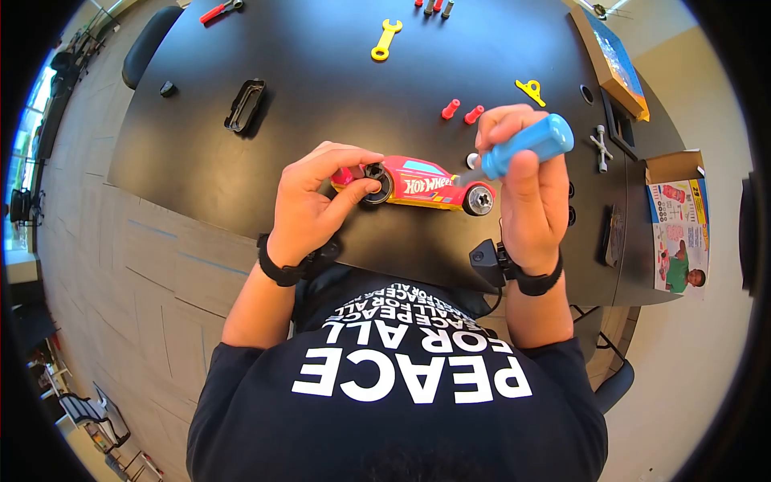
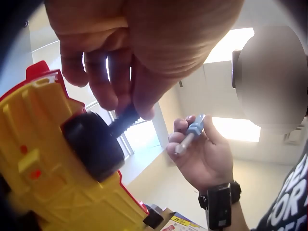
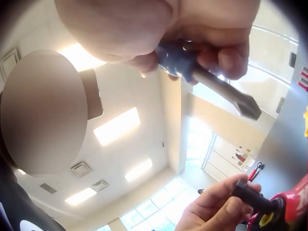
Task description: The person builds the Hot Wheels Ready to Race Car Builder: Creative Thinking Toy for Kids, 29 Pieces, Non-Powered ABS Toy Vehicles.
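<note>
A red toy car (image 1: 422, 189) with a yellow underside (image 2: 43, 168) lies on its side on the table. My left hand (image 1: 309, 193) (image 2: 149, 38) pinches a black threaded piece (image 2: 126, 122) (image 3: 252, 197) beside the car's black wheel (image 2: 94, 144); whether the piece is seated there, I cannot tell. My right hand (image 1: 536, 201) (image 3: 144, 29) grips a blue-handled screwdriver (image 1: 546, 138) (image 3: 224, 91). Its shaft points toward the car's front end in the head view, but in the left wrist view the tip is apart from the car.
Farther back lie a yellow wrench (image 1: 387, 40), red pegs (image 1: 450, 109) and a small yellow part (image 1: 531, 92). To the left is a black frame-like part (image 1: 245, 105). At the right are a grey cross-shaped tool (image 1: 601, 149), an orange-edged box (image 1: 614, 60) and a printed box (image 1: 679, 233).
</note>
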### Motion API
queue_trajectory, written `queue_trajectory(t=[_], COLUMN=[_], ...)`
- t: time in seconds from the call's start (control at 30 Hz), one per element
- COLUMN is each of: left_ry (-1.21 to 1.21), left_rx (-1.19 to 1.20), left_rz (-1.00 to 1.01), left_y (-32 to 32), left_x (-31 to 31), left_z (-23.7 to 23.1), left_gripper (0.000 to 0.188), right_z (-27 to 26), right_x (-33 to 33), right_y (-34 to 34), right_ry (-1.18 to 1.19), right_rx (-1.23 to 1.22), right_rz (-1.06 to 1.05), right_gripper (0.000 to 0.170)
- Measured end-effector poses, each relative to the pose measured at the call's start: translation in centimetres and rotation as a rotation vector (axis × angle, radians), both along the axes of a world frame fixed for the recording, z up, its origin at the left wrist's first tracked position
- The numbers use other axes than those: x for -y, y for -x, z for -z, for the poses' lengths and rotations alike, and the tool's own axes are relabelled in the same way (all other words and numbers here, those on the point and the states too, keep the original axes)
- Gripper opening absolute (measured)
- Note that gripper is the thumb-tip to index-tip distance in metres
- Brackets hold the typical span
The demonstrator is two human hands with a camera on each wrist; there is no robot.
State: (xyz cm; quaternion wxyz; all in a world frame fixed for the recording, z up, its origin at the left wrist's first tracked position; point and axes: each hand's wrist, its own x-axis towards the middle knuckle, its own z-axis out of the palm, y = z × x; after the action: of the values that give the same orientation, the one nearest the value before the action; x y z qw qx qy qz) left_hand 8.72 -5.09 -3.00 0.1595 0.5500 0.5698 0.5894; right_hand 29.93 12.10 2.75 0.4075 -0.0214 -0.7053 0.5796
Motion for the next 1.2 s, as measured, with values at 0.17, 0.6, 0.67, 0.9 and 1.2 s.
queue_trajectory(t=[0.17,0.6,0.67,0.9,1.2], left_ry=[0.109,-0.019,-0.017,0.003,0.042], left_rx=[0.023,0.003,0.065,0.097,0.315], left_rz=[0.002,-0.07,-0.09,-0.009,0.062], left_y=[-0.2,-0.7,-1.2,0.0,-0.2], left_x=[0.3,0.2,0.2,-0.4,-0.3], left_z=[-0.6,-0.1,-0.6,-0.1,0.4], left_gripper=[0.032,0.051,0.045,0.035,0.053], right_z=[-3.7,-4.4,-5.8,-4.6,-5.0], right_x=[0.9,1.8,2.0,1.4,2.3], right_y=[1.4,5.3,5.4,6.3,6.7], right_ry=[-0.002,-0.494,-0.647,-0.825,-0.911], right_rx=[0.042,0.543,0.73,0.291,0.338], right_rz=[-0.055,-0.138,-0.068,0.025,0.024], right_gripper=[0.027,0.031,0.03,0.038,0.032])
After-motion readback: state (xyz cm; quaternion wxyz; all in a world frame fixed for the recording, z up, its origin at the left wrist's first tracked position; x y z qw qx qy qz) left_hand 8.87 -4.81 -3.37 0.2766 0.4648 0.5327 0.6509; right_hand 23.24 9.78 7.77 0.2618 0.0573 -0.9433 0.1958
